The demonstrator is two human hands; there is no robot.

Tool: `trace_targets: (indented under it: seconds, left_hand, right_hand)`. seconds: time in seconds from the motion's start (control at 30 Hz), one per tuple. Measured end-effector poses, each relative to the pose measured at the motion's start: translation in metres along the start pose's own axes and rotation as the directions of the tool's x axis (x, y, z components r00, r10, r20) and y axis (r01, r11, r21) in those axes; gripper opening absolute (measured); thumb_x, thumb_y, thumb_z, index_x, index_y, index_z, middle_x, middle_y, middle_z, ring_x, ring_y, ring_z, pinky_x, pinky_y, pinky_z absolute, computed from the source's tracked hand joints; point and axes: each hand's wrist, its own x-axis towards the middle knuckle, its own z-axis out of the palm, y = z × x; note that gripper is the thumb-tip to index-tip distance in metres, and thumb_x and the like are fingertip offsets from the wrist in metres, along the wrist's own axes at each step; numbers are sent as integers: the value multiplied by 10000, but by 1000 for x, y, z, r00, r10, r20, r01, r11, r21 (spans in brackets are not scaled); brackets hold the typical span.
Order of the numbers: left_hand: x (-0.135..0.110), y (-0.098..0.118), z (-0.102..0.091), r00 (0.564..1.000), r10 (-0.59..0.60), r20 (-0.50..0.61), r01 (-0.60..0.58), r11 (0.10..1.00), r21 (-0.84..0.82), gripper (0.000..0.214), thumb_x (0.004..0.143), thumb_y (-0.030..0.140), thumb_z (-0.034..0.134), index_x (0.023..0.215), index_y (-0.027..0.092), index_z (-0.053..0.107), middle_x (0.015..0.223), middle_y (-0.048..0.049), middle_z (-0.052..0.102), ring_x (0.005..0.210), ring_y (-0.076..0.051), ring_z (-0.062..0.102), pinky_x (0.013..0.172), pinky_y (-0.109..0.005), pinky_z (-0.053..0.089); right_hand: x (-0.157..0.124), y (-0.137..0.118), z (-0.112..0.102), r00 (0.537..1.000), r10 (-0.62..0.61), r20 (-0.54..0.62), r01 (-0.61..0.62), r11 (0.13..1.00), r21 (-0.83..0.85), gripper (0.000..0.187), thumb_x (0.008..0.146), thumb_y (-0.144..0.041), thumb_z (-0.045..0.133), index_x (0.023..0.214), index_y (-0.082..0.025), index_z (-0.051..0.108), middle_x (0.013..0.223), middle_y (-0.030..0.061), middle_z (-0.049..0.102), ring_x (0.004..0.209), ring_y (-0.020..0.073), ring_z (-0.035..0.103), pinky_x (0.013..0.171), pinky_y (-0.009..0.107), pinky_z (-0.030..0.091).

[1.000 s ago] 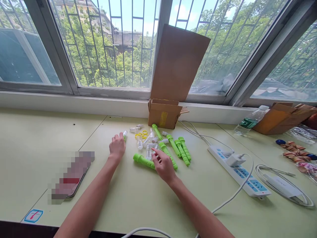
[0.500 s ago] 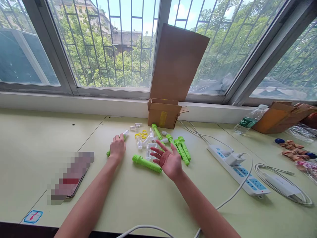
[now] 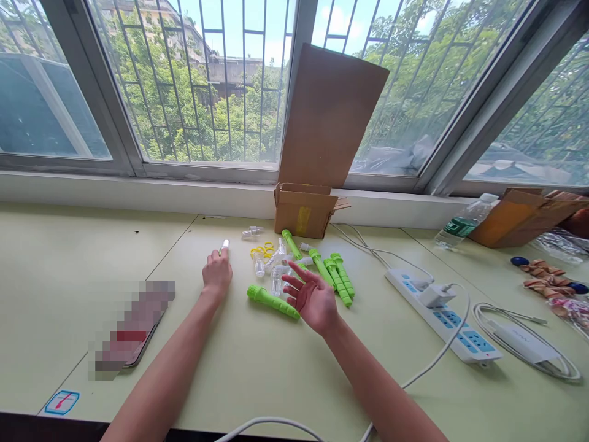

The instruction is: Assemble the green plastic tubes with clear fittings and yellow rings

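My left hand [image 3: 217,273] is closed around a thin green tube with a white tip [image 3: 224,245] that sticks out past the fingers, resting on the pale green table [image 3: 257,362]. My right hand [image 3: 310,298] hovers palm up with fingers spread, holding nothing, just right of a loose green tube [image 3: 271,301]. Behind it lie several more green tubes [image 3: 338,279], clear plastic vials [image 3: 276,276] and yellow rings [image 3: 262,250].
A small open cardboard box [image 3: 304,212] stands by the window sill behind the parts. A white power strip [image 3: 444,319] with cables lies to the right, with a water bottle [image 3: 464,227] and another box [image 3: 519,218] beyond. A blurred flat object [image 3: 131,328] lies at left.
My right hand let go of the parts pile and turned palm up with fingers spread. My left hand shifted the tube, so its green tail is now hidden and its white tip points up.
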Motion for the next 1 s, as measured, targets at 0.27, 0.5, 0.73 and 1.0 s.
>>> trace_targets:
  seconds: [0.27,0.5,0.73,1.0]
  left_hand:
    - [-2,3,-3,1000,0,0,0,1000,-6,361,873,205,422,1226,155,486,1061,-144,550,976,-255,547,690,-324,507]
    - [-2,5,-3,999,6,-32,-6,1000,10,361,876,237,423,1219,156,497,1051,-142,555,976,-260,539,704,-330,505]
    - [-1,5,-2,999,19,-38,-19,1000,1,376,885,276,421,1234,153,490,1057,-146,557,986,-269,533,718,-339,496]
    - [-2,6,-3,998,33,-56,-32,999,3,356,882,273,427,1207,149,506,1047,-140,565,969,-265,536,715,-338,492]
  right_hand:
    - [1,3,0,999,6,-47,-6,1000,-1,427,858,-373,470,1262,-260,554,938,55,709,687,170,632,591,298,497]
    - [1,2,-2,999,-14,-28,13,998,-60,506,873,-481,368,1256,-216,567,964,90,705,700,193,632,604,331,497]
    - [1,4,-2,999,35,-18,-35,999,13,381,825,-304,477,1174,-234,614,933,44,699,678,151,613,579,275,486]
    - [2,5,-2,998,48,-30,-46,997,62,379,813,-261,503,1176,-235,610,904,40,703,655,146,605,561,271,478]
